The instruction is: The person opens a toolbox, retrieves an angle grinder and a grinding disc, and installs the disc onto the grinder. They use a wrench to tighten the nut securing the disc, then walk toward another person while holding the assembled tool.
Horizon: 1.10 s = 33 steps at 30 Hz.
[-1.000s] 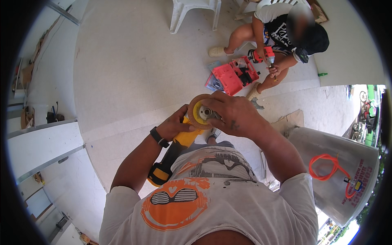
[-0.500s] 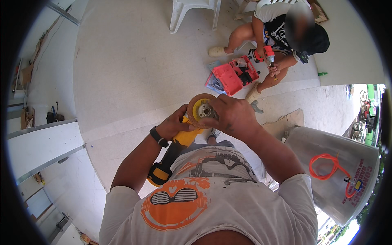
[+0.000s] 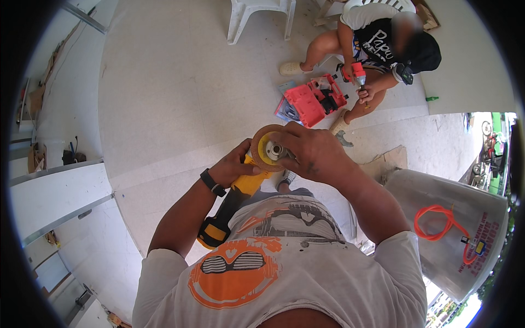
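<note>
A yellow and black cordless angle grinder (image 3: 245, 185) is in front of my chest, its battery end down by my shirt. My left hand (image 3: 236, 165) is closed round its yellow front part, the thumb lying across it. At the top, facing up, sits a brown abrasive disc (image 3: 259, 160) with a yellow centre. A round metal flange nut (image 3: 276, 150) shows in the middle of the disc. My right hand (image 3: 314, 152) is closed over the disc's right side, with fingertips and thumb at the nut.
A co-worker (image 3: 377, 44) sits at the far right holding a red drill (image 3: 358, 70). An open red tool case (image 3: 313, 104) lies on the floor nearby. A white plastic stool (image 3: 261, 13) stands farther back. At right is a large metal cylinder (image 3: 399, 205) bearing an orange hose (image 3: 437, 208).
My right hand's fingers have shifted slightly around the flange nut, uncovering a bit more of it. The grinder stays nearly in place. The co-worker's hands and drill have moved slightly.
</note>
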Motion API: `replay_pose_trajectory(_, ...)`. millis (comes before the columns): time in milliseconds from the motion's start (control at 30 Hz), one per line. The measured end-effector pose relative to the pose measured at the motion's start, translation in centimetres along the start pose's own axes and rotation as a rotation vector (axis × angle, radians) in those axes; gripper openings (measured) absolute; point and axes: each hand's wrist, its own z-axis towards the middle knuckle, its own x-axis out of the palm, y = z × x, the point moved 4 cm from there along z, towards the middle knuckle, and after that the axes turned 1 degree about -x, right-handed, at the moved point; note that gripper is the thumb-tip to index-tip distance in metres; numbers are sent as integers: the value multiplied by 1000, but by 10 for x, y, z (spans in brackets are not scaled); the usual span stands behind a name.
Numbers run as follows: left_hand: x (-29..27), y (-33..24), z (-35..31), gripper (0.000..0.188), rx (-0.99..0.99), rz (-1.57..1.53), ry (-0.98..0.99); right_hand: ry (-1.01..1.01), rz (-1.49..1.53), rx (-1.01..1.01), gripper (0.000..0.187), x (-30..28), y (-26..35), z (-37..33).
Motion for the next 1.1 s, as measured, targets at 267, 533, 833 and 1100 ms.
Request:
replay_pose_trajectory(267, 2, -2, -1, 78, 1, 3, 6, -59, -102, 77, 58, 4, 6, 3)
replay_pose_trajectory(533, -1, 0, -1, 83, -11, -5, -30, 7, -75, 166, 58, -1, 11, 0)
replay_pose_trajectory(833, -2, 1, 1, 84, 13, 3, 10, -10, 8, -14, 54, 2, 0, 0)
replay_pose_trajectory(1100, -3, 2, 0, 83, 9, -18, 8, -48, -93, 109, 61, 8, 3, 3)
